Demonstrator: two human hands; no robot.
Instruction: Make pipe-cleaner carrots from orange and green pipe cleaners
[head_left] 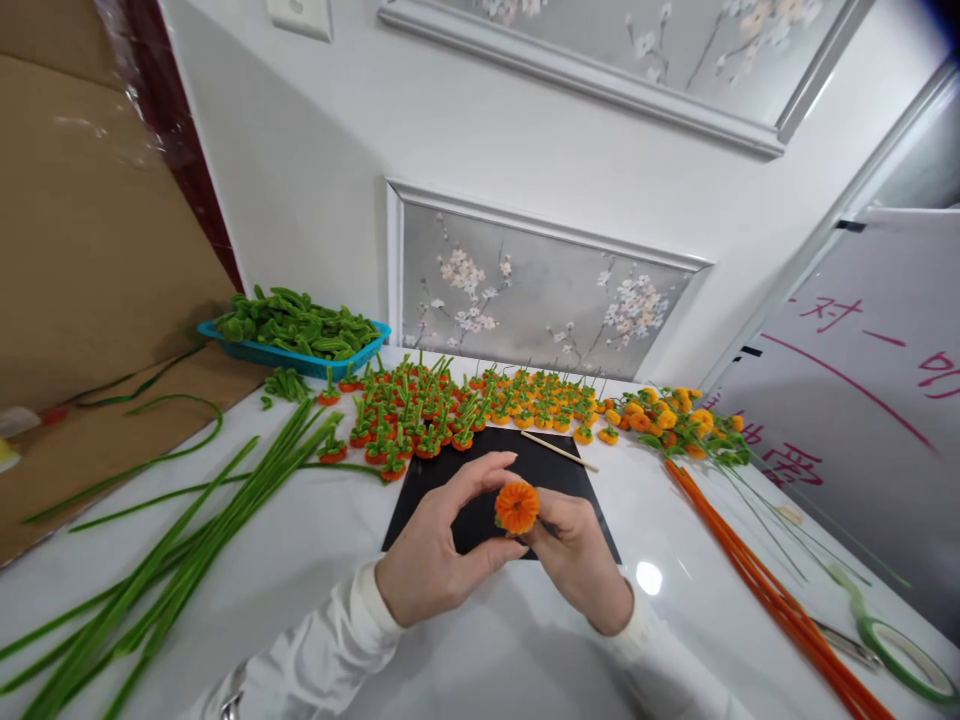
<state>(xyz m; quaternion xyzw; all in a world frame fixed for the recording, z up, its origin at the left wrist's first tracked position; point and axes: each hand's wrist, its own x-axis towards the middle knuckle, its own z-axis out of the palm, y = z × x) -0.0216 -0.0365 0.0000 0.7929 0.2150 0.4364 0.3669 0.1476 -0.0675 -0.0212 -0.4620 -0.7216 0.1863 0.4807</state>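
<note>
A small ribbed orange chenille piece point(517, 508), round with a dark centre, is held up over the black mat point(442, 500). My right hand point(576, 550) has its fingers pinched at the right edge of that piece. Curved around its left side, my left hand point(442, 545) keeps its thumb and fingers apart in a C shape. The left thumb tip lies just under the piece; whether it touches is unclear. Some green shows at the piece's lower left. A thin pale stick point(559, 452) lies across the mat's far right corner.
Rows of orange pieces with green tops point(427, 440) and yellow ones point(544, 395) stand behind the mat. A blue tray point(300, 350) holds green pieces. Green chenille stems point(187, 550) lie left; orange stems point(757, 570), scissors point(847, 645) and green tape point(907, 660) lie right.
</note>
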